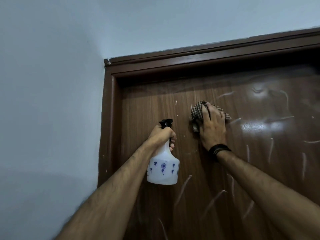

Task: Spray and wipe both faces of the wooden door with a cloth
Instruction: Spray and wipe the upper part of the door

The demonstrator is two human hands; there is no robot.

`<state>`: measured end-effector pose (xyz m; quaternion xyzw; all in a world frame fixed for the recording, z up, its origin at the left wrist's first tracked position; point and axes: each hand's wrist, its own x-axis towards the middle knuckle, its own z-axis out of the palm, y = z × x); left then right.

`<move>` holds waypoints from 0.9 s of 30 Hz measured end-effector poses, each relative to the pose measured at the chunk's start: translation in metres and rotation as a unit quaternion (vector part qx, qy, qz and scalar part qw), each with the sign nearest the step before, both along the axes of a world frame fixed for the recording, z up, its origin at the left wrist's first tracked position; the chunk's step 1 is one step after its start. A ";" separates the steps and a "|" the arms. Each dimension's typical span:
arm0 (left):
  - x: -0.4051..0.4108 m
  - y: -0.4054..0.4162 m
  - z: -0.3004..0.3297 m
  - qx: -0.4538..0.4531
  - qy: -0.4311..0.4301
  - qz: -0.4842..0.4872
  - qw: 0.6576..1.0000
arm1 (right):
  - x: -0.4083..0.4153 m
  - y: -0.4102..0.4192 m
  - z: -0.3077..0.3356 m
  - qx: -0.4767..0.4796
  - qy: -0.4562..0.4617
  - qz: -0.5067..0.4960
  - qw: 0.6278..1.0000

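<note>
Scene dimly lit, cool bluish cast seen on wall (48, 84). Bright glare patches reflected off wet door (155, 104) at right, light source itself not shown. Deep shadow cast under door frame (190, 58) top rail. Soft shadows thrown beside forearms. Wide-angle bending noted along frame lines. Lower corners slightly blurred; centre rendered sharp.

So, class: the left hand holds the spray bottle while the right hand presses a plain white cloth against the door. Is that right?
Not quite. In the head view the cloth is brown checked, not plain white. The left hand holds the spray bottle while the right hand presses it against the door.
</note>
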<state>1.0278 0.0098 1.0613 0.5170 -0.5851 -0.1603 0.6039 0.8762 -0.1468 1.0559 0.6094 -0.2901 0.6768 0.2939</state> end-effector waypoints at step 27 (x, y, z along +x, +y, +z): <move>-0.006 -0.010 0.013 -0.024 0.059 0.069 0.996 | 0.033 -0.007 0.002 -0.024 0.273 -0.018 0.961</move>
